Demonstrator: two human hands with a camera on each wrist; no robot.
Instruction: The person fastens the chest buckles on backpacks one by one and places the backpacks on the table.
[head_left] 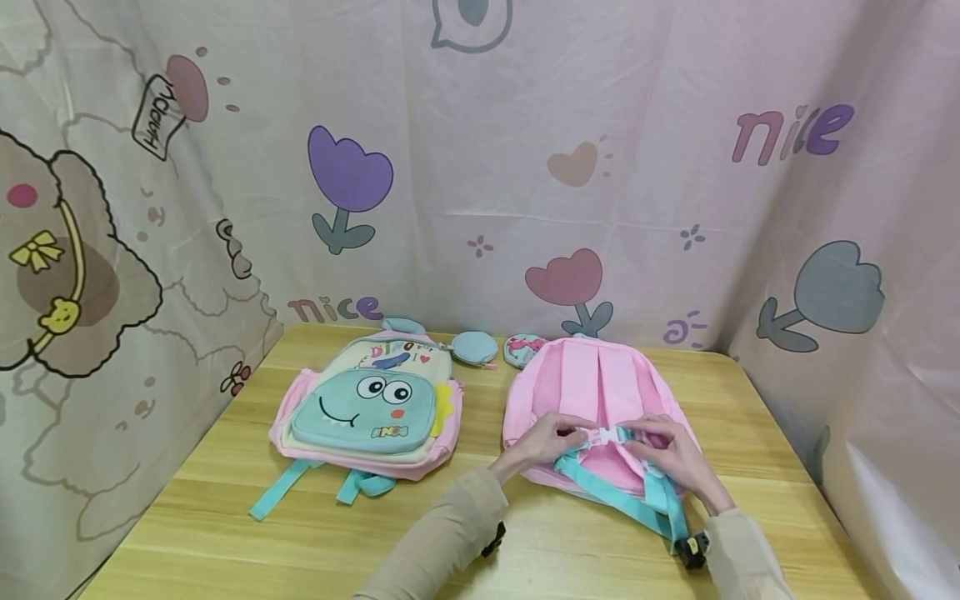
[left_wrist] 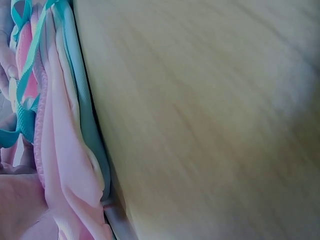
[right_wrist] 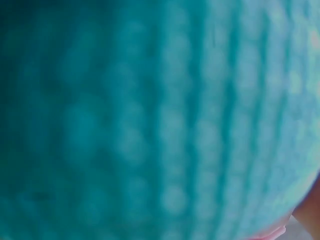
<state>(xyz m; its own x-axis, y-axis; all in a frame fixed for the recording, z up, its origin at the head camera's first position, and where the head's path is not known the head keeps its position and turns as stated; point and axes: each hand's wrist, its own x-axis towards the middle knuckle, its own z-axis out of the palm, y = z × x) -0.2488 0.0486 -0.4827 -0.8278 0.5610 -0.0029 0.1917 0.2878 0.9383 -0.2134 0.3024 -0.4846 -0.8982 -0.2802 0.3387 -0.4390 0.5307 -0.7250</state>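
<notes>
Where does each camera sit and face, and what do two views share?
Head: on the head, facing forward and down at the pink backpack; left hand, right hand and sleeves show.
Left wrist: on that wrist, facing the backpack's side and tabletop; hand parts at left edge.
Right wrist: on that wrist, facing blurred teal webbing; perhaps skin at lower right.
Shared: head and left wrist both show the pink backpack.

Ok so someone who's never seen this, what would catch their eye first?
Probably the cartoon-faced backpack on the left of the table. Next, the pink backpack to its right, back side showing, where the left hand and right hand pinch either side of a white buckle. Behind them hangs a pale cloth with big printed tulips.
</notes>
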